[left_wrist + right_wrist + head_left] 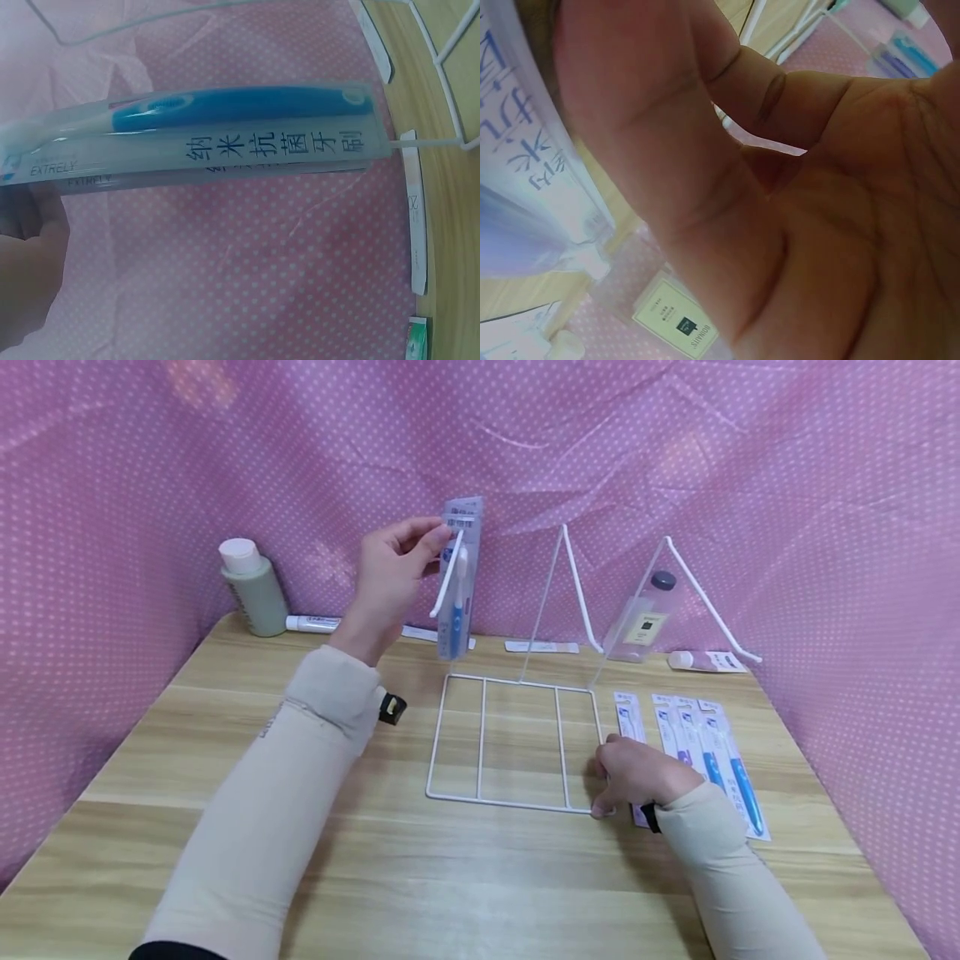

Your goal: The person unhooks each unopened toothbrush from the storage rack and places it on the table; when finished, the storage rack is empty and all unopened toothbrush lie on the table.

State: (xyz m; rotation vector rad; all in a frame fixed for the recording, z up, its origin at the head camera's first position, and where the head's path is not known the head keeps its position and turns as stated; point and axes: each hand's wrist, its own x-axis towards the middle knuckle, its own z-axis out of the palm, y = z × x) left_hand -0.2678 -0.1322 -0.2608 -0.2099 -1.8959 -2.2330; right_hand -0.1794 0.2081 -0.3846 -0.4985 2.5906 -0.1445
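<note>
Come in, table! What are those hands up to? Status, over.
Left hand pinches packaged toothbrushes by left hook of wire rack. Right hand grips rack's near right corner. Nothing visibly blocking.

Your left hand [390, 568] pinches at raised height, while your right hand [641, 772] grips lower, fingers bent.

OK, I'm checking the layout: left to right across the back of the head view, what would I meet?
White-capped green bottle, toothpaste tube, left hand, packaged toothbrushes, slim pale package, dark-capped clear bottle, pinkish tube.
</note>
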